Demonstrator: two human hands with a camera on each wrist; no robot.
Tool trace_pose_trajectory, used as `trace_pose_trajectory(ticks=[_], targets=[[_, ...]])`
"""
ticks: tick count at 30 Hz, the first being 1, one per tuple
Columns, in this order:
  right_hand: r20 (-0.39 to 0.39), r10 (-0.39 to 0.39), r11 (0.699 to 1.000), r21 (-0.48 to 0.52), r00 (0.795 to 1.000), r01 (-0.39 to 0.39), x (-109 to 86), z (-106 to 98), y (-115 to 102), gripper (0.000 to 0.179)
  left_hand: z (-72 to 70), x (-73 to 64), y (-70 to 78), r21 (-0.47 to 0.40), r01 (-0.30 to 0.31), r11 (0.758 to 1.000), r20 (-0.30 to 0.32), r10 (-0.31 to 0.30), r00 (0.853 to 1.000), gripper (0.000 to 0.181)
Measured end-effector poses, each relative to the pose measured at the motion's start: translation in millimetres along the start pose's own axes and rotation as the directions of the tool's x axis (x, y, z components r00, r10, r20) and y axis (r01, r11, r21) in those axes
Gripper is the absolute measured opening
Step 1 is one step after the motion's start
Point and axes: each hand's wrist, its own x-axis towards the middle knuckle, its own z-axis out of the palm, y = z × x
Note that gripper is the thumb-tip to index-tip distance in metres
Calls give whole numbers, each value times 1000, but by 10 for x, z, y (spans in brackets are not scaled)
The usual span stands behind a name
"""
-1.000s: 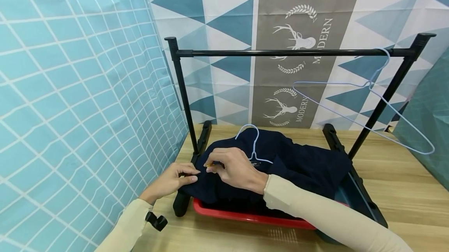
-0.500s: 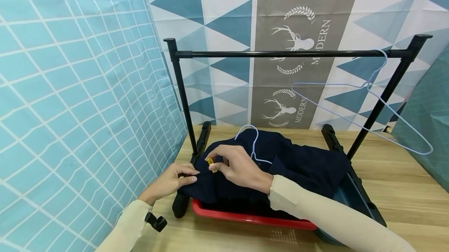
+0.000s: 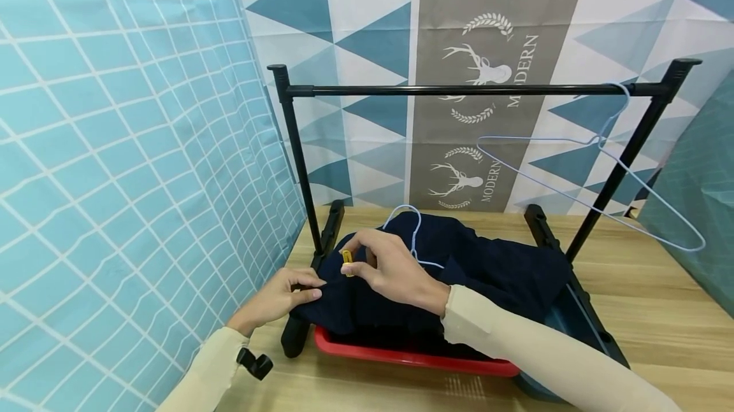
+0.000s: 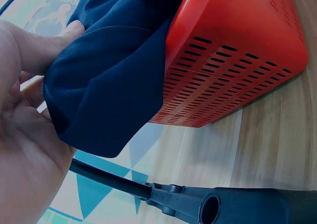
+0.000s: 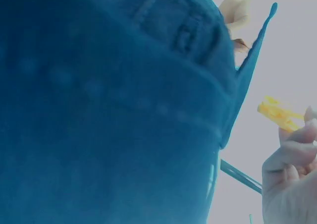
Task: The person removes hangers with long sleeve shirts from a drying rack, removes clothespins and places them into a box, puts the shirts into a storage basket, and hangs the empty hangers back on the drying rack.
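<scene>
My left hand (image 3: 279, 294) pinches the edge of a dark navy garment (image 3: 447, 234) between thumb and fingers. In the left wrist view, the cloth (image 4: 114, 90) drapes from that hand over a red basket (image 4: 233, 50). A small yellow clothespin (image 3: 347, 262) stands in the fingertips of my right hand (image 3: 395, 272), above the cloth and apart from the left hand. The right wrist view has the clothespin (image 5: 280, 114) near its right edge, with blurred blue cloth filling much of the frame. A pale blue hanger (image 3: 413, 249) lies with the garment, its lower part covered.
Behind the basket stands a black rack with a horizontal bar (image 3: 401, 90). Another pale blue hanger (image 3: 599, 139) hangs at its right end. Under the garment on the right is a dark blue-green container (image 3: 564, 310). A blue gridded cloth (image 3: 143, 144) lines the left side.
My right hand has shifted slightly right and up, away from the left hand. More of the clothespin shows, and it has turned more upright. The left hand keeps its place on the garment.
</scene>
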Motion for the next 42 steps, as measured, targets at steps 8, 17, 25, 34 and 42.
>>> trace_pose_trajectory(ticks=[8, 17, 25, 34, 42], targets=[[71, 125, 992, -37, 990, -122, -71, -151, -35, 31, 5, -6, -10, 5, -17, 1000, -2, 17, 1000, 22], [88, 176, 983, -68, 981, -170, -203, -320, 0, 34, 10, -3, -23, 4, -5, 1000, -2, 5, 1000, 22], [84, 204, 976, -94, 975, -196, -323, -429, 70, 33, 2, -14, -5, -11, -5, 1000, 2, 5, 1000, 23], [68, 223, 972, -92, 972, -216, -453, -519, 129, 33, -1, -10, -4, -3, -24, 1000, 0, 24, 1000, 23], [27, 239, 968, -89, 971, -236, -588, -636, 171, 33, -8, -7, -18, -1, -19, 1000, 1, 19, 1000, 23]])
